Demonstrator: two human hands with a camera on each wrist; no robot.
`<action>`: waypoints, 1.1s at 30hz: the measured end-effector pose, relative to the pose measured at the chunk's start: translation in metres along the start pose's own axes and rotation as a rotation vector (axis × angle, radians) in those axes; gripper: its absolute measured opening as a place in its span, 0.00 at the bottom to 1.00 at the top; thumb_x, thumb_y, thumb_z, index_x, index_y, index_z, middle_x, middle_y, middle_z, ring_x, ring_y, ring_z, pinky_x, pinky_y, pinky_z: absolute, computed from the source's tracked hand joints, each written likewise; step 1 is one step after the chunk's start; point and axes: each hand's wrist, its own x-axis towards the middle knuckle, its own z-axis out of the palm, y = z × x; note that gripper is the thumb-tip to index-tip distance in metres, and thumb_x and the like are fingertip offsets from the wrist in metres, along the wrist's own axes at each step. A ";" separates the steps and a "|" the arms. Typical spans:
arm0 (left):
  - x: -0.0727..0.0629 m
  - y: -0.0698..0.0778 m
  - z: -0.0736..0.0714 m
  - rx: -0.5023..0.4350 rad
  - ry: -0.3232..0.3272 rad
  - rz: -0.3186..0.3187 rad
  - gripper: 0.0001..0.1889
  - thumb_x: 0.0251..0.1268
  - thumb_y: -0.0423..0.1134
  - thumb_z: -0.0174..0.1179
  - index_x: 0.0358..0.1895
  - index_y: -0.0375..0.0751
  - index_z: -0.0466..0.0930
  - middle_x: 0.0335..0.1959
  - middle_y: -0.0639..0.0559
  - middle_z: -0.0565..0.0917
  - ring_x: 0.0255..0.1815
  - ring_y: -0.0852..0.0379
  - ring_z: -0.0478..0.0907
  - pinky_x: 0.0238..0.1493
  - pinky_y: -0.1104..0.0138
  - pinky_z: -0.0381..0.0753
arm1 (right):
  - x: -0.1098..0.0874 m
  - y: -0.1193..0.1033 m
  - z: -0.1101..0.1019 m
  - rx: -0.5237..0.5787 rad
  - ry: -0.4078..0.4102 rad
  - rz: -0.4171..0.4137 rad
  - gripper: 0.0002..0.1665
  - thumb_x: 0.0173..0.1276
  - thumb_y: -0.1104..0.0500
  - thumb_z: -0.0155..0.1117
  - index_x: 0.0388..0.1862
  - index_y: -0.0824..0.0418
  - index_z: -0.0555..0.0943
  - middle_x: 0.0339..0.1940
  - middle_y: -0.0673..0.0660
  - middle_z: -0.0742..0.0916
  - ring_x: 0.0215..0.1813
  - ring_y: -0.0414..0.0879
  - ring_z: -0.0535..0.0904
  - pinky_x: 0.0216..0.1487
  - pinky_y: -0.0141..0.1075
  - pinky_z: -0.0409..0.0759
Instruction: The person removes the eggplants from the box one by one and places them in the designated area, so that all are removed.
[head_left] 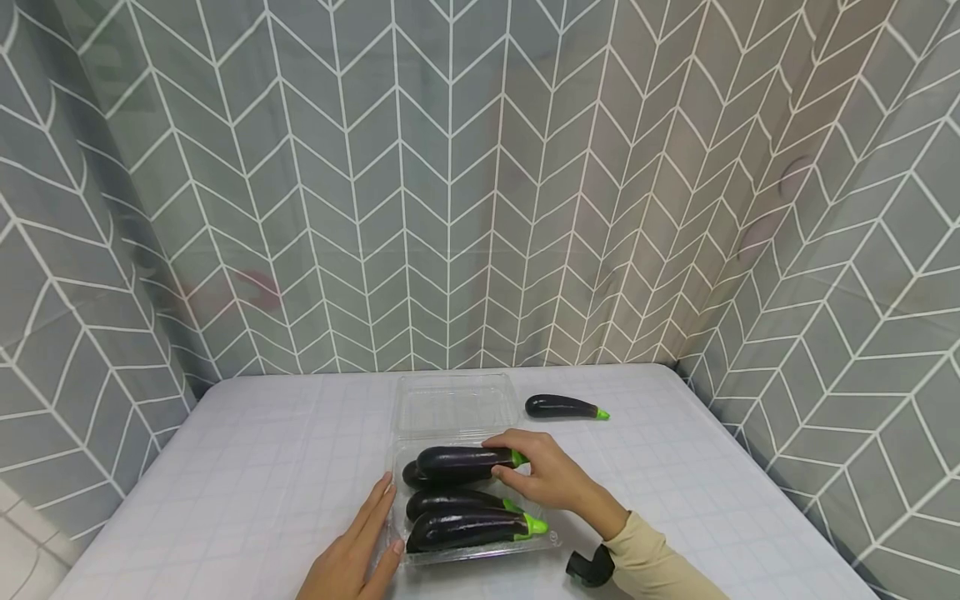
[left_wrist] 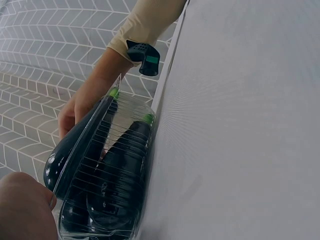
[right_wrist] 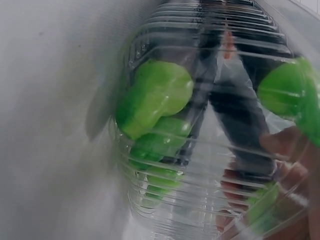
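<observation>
A clear plastic clamshell box (head_left: 517,546) lies open with several dark eggplants inside, their caps bright green and pointing right. My right hand (head_left: 551,471) pinches an upper eggplant (head_left: 457,460) near its green cap, thumb on the near side and fingers on the far side. Beneath it, partly hidden, is another eggplant (head_left: 412,475). At the front of the box lies an eggplant (head_left: 465,530). My left hand (head_left: 356,542) rests along the box's left side, fingers straight. In the right wrist view, green caps (right_wrist: 155,97) show through the ribbed clear wall.
One more eggplant (head_left: 562,407) lies on the white table cloth (head_left: 285,450) behind and right of the box. The transparent lid (head_left: 456,404) is folded back flat toward the far edge. A patterned grey curtain (head_left: 450,208) stands around the table.
</observation>
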 end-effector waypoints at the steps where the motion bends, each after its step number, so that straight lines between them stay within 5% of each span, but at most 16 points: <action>1: 0.000 0.000 0.000 0.003 0.001 0.000 0.35 0.71 0.48 0.66 0.77 0.37 0.69 0.80 0.51 0.65 0.57 0.50 0.84 0.45 0.51 0.87 | 0.000 0.000 0.000 0.001 0.000 0.002 0.20 0.71 0.64 0.71 0.60 0.63 0.83 0.52 0.54 0.89 0.51 0.45 0.85 0.51 0.40 0.84; 12: 0.000 -0.003 0.003 0.010 0.069 0.071 0.36 0.67 0.42 0.70 0.75 0.34 0.71 0.79 0.48 0.67 0.56 0.49 0.84 0.42 0.54 0.87 | 0.001 0.000 -0.004 0.015 -0.001 -0.001 0.20 0.71 0.64 0.71 0.61 0.62 0.83 0.51 0.55 0.89 0.51 0.44 0.85 0.50 0.40 0.84; 24: 0.000 -0.003 0.003 0.001 0.033 0.039 0.35 0.70 0.45 0.68 0.76 0.36 0.70 0.80 0.50 0.66 0.58 0.50 0.83 0.45 0.53 0.87 | 0.000 0.000 -0.004 0.004 -0.006 0.012 0.20 0.71 0.64 0.71 0.60 0.65 0.83 0.53 0.57 0.89 0.53 0.50 0.86 0.54 0.43 0.84; 33: 0.000 -0.003 0.002 0.008 0.037 0.045 0.35 0.70 0.45 0.68 0.76 0.36 0.70 0.80 0.49 0.66 0.57 0.50 0.84 0.44 0.53 0.87 | 0.000 0.000 -0.005 -0.001 0.000 0.024 0.20 0.71 0.64 0.71 0.60 0.63 0.84 0.54 0.54 0.89 0.55 0.45 0.85 0.55 0.43 0.84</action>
